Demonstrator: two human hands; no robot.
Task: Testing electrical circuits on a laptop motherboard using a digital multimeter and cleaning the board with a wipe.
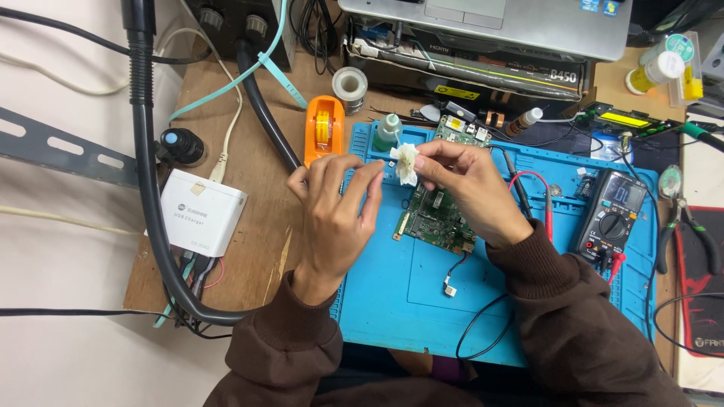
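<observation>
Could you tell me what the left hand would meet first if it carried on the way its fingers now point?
Most likely the white wad of tissue held in the right hand. The left hand points up and right toward it, with only a small gap between; relative height is hard to judge.

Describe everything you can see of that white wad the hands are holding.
The white wad looks like crumpled tissue or cotton, soft and ragged at its edges. It hangs above the green circuit board on the blue mat, pinched at its top by the right hand, with the left hand's fingertips at its left side.
</observation>
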